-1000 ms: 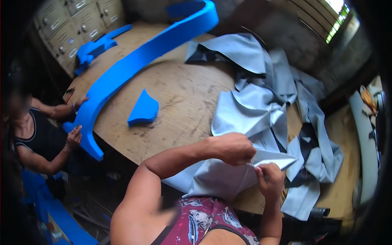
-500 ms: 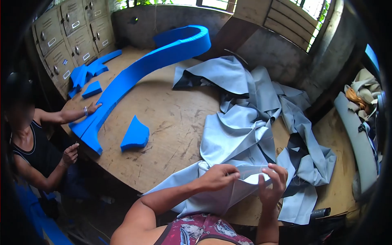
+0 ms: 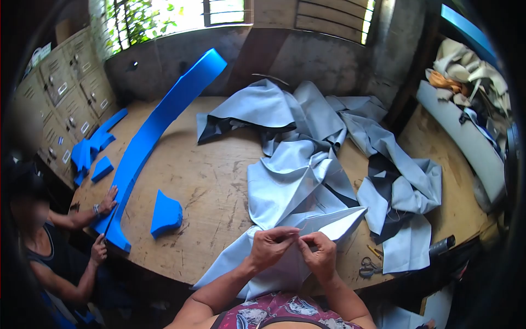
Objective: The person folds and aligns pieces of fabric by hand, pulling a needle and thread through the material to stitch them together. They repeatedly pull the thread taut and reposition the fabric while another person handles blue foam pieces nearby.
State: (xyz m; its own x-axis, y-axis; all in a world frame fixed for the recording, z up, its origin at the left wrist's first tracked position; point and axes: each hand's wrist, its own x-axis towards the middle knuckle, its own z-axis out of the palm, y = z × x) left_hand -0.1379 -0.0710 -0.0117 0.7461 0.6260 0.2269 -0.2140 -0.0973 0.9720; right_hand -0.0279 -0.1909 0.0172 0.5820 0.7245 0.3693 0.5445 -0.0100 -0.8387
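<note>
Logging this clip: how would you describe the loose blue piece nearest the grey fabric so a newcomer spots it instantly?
On the wooden table, look between the long blue strip and the grey fabric. There lies a short, chunky blue piece, touching neither. Unlike the blue pieces by the lockers, it sits alone.

Daylight glares through the window (image 3: 145, 23), washing it out; the grey cloth (image 3: 274, 192) shines softly. Below the tabletop (image 3: 205, 192) it is dim. The lens bows straight lines, and corners go black.
</note>
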